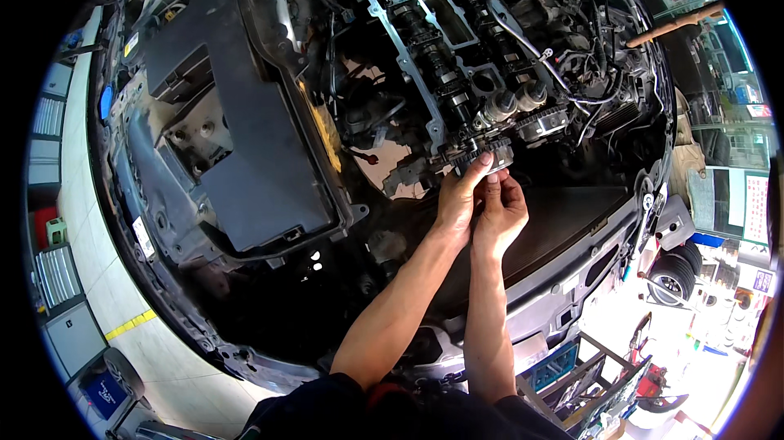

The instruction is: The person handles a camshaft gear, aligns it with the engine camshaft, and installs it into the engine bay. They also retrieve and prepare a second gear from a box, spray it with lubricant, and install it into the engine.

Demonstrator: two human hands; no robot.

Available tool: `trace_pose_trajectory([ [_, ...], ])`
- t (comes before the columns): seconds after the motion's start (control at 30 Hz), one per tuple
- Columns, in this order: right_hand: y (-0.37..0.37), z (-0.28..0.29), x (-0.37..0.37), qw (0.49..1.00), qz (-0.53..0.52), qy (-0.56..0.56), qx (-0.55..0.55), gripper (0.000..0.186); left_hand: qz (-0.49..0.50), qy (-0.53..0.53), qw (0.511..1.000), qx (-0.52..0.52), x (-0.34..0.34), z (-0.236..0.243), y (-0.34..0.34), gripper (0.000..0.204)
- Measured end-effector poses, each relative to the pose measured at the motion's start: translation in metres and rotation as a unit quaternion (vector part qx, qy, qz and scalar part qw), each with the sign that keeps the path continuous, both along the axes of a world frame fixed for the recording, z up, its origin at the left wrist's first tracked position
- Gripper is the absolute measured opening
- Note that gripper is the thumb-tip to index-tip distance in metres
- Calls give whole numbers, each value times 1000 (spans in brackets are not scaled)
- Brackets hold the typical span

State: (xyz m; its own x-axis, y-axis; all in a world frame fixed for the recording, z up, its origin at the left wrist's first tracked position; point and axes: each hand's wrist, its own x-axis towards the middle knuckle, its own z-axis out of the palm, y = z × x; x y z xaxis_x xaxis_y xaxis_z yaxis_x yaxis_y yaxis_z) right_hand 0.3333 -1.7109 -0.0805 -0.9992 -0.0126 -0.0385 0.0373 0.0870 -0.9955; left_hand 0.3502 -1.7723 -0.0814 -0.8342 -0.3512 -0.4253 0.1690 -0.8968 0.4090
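Observation:
An open engine with its camshafts [447, 85] bare lies in the engine bay ahead of me. At the near end of the left camshaft is a round, toothed camshaft sprocket [498, 157]. My left hand [460, 199] is closed on this sprocket, its thumb on the front face and its other fingers hidden behind. Just right of it, my right hand [501, 215] has its fingers bent and pinched together below the sprocket; what they hold is hidden. A second sprocket [542, 125] sits to the right, on the other camshaft, with neither hand on it.
A black plastic cover [245, 138] fills the left of the bay. Hoses and wiring [588, 73] crowd the right side. The car's front crossmember [563, 289] runs below my forearms. A wooden stick [676, 24] juts in at the far right; a tool cart [588, 383] stands lower right.

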Motion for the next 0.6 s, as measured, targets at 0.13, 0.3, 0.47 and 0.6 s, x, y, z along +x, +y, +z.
trace_pose_trajectory([
  [0.13, 6, -4, 1, 999, 16, -3, -28, 22, -1, -30, 998, -64, 1, 3, -2, 50],
  [0.3, 1, 9, 4, 1000, 15, 11, 22, 22, -25, 39, 999, -26, 5, -11, -7, 45],
  [0.47, 14, 8, -18, 987, 120, 77, 69, 67, -30, -37, 998, -29, 5, 15, -5, 56],
  [0.6, 10, 23, -15, 983, 172, 50, 25, 69, -48, -25, 997, -63, 7, 10, -13, 57],
])
